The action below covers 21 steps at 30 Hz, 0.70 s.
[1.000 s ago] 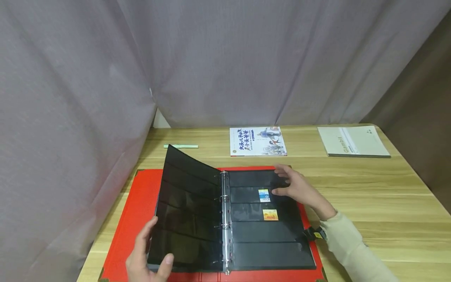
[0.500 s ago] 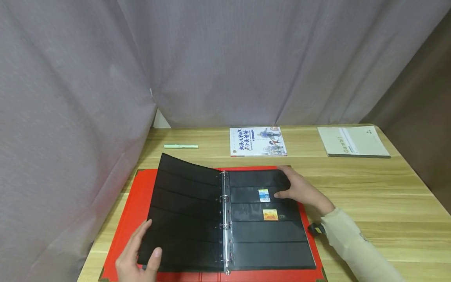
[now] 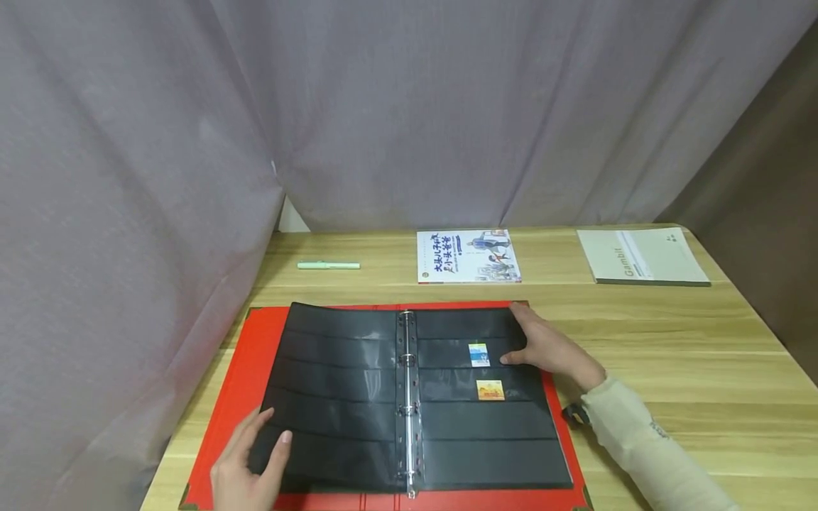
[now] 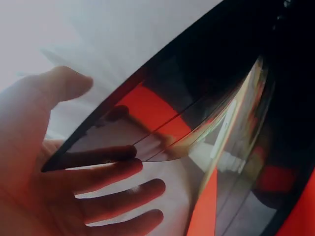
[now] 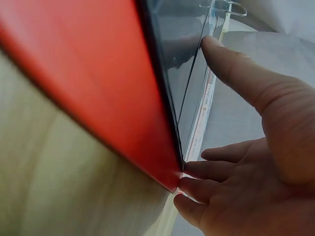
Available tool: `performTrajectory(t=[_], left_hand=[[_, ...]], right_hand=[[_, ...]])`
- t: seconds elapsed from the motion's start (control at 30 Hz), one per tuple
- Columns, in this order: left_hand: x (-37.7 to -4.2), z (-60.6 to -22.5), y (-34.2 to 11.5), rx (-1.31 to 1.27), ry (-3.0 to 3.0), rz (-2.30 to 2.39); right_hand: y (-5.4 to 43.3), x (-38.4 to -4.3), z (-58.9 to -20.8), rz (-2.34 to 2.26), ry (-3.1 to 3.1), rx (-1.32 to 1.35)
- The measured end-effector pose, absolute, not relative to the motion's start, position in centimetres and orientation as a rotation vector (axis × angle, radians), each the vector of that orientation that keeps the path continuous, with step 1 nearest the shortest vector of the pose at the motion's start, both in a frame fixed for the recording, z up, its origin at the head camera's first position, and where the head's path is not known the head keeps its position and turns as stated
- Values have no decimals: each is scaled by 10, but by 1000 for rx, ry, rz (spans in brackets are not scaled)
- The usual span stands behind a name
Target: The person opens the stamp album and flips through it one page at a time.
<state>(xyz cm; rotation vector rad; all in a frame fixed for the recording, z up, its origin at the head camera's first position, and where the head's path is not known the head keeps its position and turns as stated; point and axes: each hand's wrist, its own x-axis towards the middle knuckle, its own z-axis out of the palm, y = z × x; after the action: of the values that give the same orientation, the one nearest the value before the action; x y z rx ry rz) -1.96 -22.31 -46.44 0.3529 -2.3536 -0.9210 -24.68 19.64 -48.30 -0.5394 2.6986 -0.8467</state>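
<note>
A red ring-binder stamp album (image 3: 252, 355) lies spread on the table, black pocket pages on both sides of its metal rings (image 3: 410, 433). My left hand (image 3: 246, 458) is at the lower outer corner of the left page (image 3: 339, 387). In the left wrist view that corner sits between my raised thumb (image 4: 69, 83) and extended fingers. My right hand (image 3: 554, 349) is spread at the upper right of the right page (image 3: 486, 458), thumb over the page, fingertips by the edge. A blue stamp (image 3: 479, 355) and an orange stamp (image 3: 490, 389) show in the right page's pockets.
Behind the album on the wooden table (image 3: 671, 369) lie a light green pen (image 3: 329, 265), a white illustrated book (image 3: 469, 255) and a pale green book (image 3: 642, 255). A grey curtain (image 3: 409, 113) hangs along the back and left.
The left page has come down from a raised slant to nearly flat, my left hand moving left and outward with it. My right hand has shifted slightly right, toward the page's edge.
</note>
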Motion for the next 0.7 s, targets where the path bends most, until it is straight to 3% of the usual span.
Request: performTrajectory(t=[0.4,0.7], left_hand=[[-25,-473,-239,610,-2757,-973],[-32,-482,-245,599,-2977,-942]], right_hand=[[198,-244,-482,-770,2726,-529],[200,-248,-482,-736,2746,-520]])
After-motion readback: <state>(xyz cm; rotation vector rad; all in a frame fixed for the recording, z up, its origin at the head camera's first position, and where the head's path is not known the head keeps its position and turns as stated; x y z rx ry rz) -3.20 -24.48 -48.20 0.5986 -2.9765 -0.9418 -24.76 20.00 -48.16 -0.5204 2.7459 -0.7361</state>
